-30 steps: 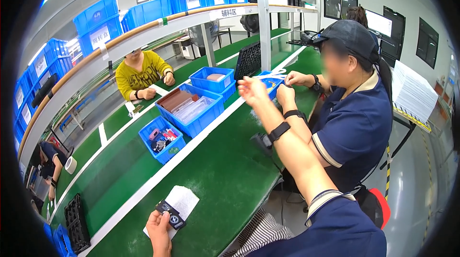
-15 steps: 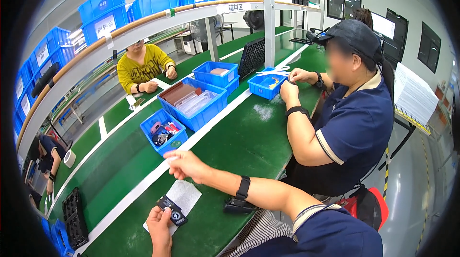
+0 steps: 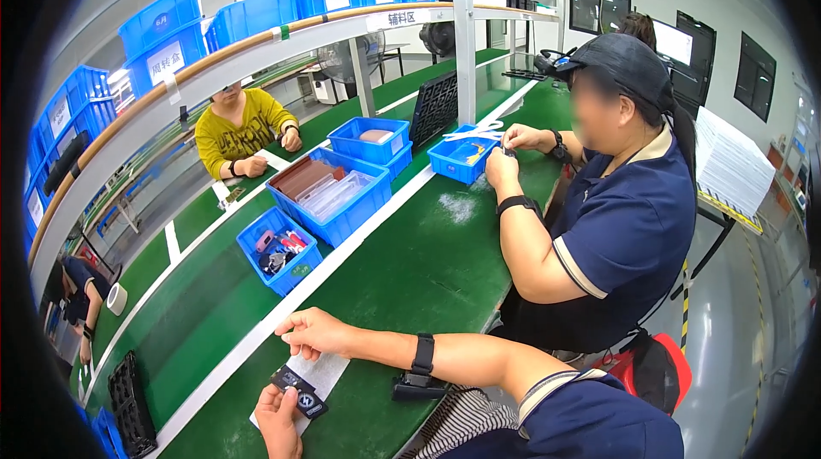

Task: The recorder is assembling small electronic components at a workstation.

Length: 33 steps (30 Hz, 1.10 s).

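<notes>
My left hand (image 3: pixel 280 419) grips a flat black card-like piece (image 3: pixel 301 392) with a pale round emblem, thumb on top. Beneath it lies a white textured sheet (image 3: pixel 329 371), perhaps a wipe or paper, on the green bench. My right hand (image 3: pixel 318 333) hovers just beyond the piece, over the far end of the sheet. Its thumb and forefinger are drawn together in a pinch; whatever is between them is too small to make out.
Past my right hand stand a blue bin of small parts (image 3: pixel 280 252) and a larger blue bin with clear and brown pieces (image 3: pixel 329 189). A co-worker (image 3: pixel 620 177) sits at my right beside another small blue bin (image 3: pixel 462 155). A black tray (image 3: pixel 130 408) lies at left.
My right hand has come down toward me and nearer the black piece. My left hand still holds that piece, slightly shifted. The view has turned a little.
</notes>
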{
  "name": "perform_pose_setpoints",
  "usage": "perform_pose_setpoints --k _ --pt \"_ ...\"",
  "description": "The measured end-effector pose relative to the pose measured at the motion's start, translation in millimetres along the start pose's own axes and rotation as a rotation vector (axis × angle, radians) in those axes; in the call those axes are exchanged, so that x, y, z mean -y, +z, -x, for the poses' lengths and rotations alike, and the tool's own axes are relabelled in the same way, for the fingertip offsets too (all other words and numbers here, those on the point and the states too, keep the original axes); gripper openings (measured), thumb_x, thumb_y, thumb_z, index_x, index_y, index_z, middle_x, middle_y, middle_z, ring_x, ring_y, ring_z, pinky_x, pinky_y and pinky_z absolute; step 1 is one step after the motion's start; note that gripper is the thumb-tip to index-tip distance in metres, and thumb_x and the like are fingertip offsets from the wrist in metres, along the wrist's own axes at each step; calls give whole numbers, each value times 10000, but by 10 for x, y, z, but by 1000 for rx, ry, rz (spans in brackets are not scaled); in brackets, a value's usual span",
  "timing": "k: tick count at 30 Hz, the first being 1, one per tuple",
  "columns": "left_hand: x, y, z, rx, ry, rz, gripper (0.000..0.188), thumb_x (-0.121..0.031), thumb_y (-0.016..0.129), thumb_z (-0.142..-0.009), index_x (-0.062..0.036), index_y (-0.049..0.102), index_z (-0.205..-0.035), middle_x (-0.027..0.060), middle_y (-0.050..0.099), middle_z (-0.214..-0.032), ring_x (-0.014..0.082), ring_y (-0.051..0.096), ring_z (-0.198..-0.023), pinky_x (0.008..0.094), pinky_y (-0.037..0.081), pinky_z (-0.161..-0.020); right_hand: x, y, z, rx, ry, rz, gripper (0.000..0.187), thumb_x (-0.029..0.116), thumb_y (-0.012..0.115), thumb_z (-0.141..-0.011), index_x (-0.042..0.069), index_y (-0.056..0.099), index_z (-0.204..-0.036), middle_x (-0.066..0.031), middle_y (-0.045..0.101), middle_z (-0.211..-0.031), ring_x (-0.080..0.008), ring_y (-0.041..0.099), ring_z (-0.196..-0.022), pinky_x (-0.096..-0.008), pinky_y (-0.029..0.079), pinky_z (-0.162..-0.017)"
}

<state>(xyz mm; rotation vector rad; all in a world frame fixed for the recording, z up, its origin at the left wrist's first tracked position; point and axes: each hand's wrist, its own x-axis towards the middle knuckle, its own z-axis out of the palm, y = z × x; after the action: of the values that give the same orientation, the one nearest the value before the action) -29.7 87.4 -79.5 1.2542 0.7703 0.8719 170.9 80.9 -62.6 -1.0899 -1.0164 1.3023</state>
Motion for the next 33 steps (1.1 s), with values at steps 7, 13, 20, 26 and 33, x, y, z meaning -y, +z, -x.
perform_pose_setpoints --k 7,13,20,26,33 --pt "4 -11 -9 -1 -9 -20 117 -50 560 -834 -14 543 -944 31 621 -808 64 569 -636 193 470 -575 3 1 4 17 -12 22 262 148 525 -867 9 557 -1087 -37 583 -700 -66 510 -498 -204 424 -425" --pt "12 -11 -2 -3 -9 11 125 -53 567 -837 -12 544 -953 34 626 -816 68 577 -646 203 475 -581 7 20 23 27 -18 39 247 144 522 -869 10 562 -1073 -35 584 -701 -66 509 -493 -205 425 -424" --pt "18 -26 1 4 -2 15 129 -52 565 -840 -9 541 -959 40 627 -828 75 585 -668 210 483 -607 13 24 27 26 -24 56 234 142 520 -870 10 567 -1058 -35 585 -700 -65 512 -498 -205 428 -426" --pt "4 11 -4 6 0 8 137 -48 559 -840 -6 537 -968 44 626 -838 74 585 -675 208 483 -609 27 14 31 23 -17 50 216 143 527 -866 16 576 -1034 -37 591 -703 -66 513 -499 -208 432 -431" --pt "5 -15 -7 19 2 -9 150 -54 562 -838 -4 536 -977 45 627 -835 67 580 -665 205 481 -592 2 30 40 32 -14 107 216 173 548 -858 24 586 -1011 -43 601 -722 -65 511 -502 -212 433 -434"
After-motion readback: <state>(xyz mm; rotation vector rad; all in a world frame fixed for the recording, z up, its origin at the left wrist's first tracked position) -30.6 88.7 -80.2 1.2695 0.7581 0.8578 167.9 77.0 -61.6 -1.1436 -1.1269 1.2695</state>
